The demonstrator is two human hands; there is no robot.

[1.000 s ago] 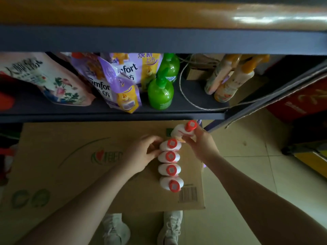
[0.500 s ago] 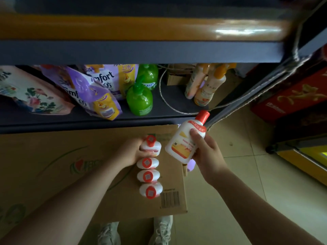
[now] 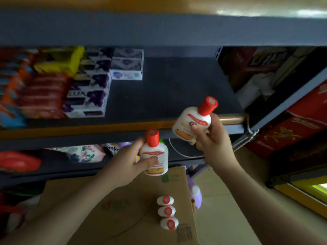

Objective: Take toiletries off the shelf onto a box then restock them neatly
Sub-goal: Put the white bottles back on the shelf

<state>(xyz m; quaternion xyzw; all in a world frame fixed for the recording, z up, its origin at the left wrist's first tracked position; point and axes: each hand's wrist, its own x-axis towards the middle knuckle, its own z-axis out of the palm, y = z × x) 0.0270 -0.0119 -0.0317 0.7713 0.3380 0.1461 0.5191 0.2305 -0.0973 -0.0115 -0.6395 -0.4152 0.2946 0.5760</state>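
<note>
My left hand (image 3: pixel 127 163) grips a white lotion bottle with a red cap (image 3: pixel 154 154), held upright above the cardboard box (image 3: pixel 109 206). My right hand (image 3: pixel 210 140) grips a second such bottle (image 3: pixel 194 122), tilted, in front of the edge of the dark shelf (image 3: pixel 168 96). Three more white bottles with red caps (image 3: pixel 166 212) stand in a row on the box near its right edge. The right half of the shelf is bare.
Stacked soap boxes (image 3: pixel 92 89) and red packets (image 3: pixel 42 96) fill the shelf's left half. The lower shelf holds floral and purple refill pouches (image 3: pixel 85 152). A purple bottle (image 3: pixel 195 193) stands beside the box. Red cartons (image 3: pixel 290 131) lie to the right.
Both hands have lifted a bottle each off the box up towards the higher shelf. My view has tilted upward, and three bottles stay on the box.
</note>
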